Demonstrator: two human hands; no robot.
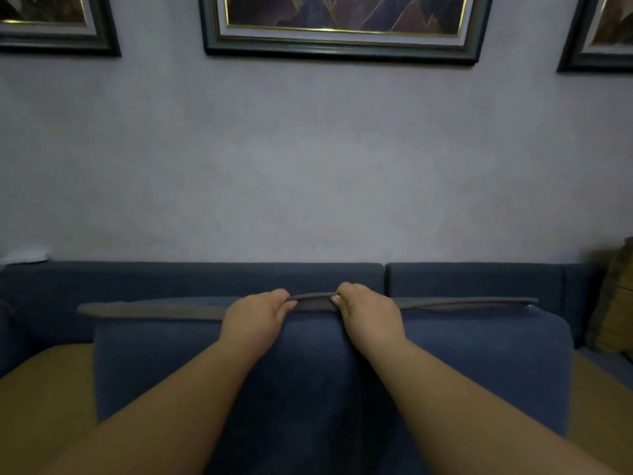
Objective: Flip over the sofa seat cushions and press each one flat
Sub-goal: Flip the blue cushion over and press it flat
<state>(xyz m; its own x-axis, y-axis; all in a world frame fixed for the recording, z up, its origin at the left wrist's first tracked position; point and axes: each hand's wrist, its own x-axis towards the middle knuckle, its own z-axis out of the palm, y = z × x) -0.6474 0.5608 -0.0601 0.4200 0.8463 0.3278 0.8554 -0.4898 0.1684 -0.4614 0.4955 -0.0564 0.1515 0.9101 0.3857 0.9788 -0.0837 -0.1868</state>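
My left hand [255,315] and right hand [368,313] sit close together at 12 o'clock on the tilted-up cushion [308,389], fingers [286,305] curled over its top edge and gripping it. With both grips bunched mid-edge, I judge the long ends at 9 and 3 o'clock could sag or twist loose as it tips. The base [41,389] lies open either side, but the backrest [205,279] stands just behind and a pillow [613,303] waits at 3 o'clock.
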